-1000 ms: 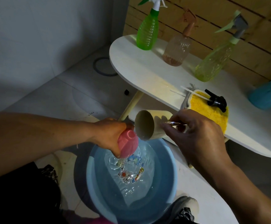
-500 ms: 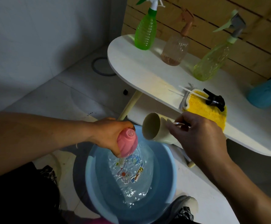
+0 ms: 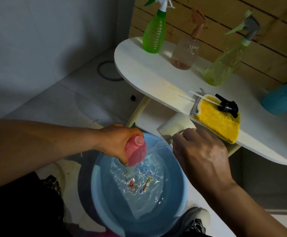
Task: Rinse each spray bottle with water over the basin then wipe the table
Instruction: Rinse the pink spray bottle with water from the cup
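Pale floor tiles and a slatted wooden wall frame a rinsing job at a white oval counter. A person's left hand grasps a pink plastic spray bottle, its head removed, tipped neck-down over a round blue plastic basin of water set on the floor beneath both hands. The right hand curls around the handle of a cream-coloured plastic cup, held level with the bottle and just beside it, its mouth turned away toward the counter's edge.

Done well, the step likely calls for keeping the bottle's neck above the basin's middle so the run-off lands inside the rim, and for pouring from the cup slowly enough to avoid splashing the tiles.

Beyond the right hand, a yellow microfibre cloth overhangs the counter's near edge, with a black trigger spray head resting on it; a careless lift of the cup could knock either. Farther from both hands stand a green ribbed spray bottle, a clear pinkish spray bottle and a yellow-green spray bottle, with a teal bottle at the far right. Room is tight: the cup sits close under the counter's rim, and a shoe rests just beside the basin.
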`<state>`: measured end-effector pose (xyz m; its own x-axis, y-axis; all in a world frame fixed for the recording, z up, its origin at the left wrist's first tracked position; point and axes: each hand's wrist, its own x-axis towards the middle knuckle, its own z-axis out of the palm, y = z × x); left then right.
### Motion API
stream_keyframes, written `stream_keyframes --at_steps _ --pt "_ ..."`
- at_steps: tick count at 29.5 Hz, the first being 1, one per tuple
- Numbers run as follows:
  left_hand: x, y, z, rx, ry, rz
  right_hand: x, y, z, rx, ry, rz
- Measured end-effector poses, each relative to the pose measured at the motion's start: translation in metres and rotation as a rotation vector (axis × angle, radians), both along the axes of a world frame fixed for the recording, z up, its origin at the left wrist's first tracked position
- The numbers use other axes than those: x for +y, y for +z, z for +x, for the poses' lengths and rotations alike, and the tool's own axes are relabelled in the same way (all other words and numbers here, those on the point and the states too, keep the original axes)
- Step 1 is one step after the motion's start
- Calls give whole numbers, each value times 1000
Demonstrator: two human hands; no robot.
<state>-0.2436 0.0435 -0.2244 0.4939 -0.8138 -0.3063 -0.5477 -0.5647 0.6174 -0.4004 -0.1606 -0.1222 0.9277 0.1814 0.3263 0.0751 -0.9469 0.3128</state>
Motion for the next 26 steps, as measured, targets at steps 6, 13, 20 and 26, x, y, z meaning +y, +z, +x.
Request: stream_keyframes --at_steps 6,13,20,26 --pt "1 3 -1 -20 0 5 -1 -3 -2 -24 77 35" --pt "1 6 -3 10 -8 -5 -9 24 8 -138 -98 359" --pt "0 10 2 -22 8 -53 -11 58 66 -84 -258 1353" --pt "1 16 10 -43 42 -59 13 44 147 -47 -324 1647"
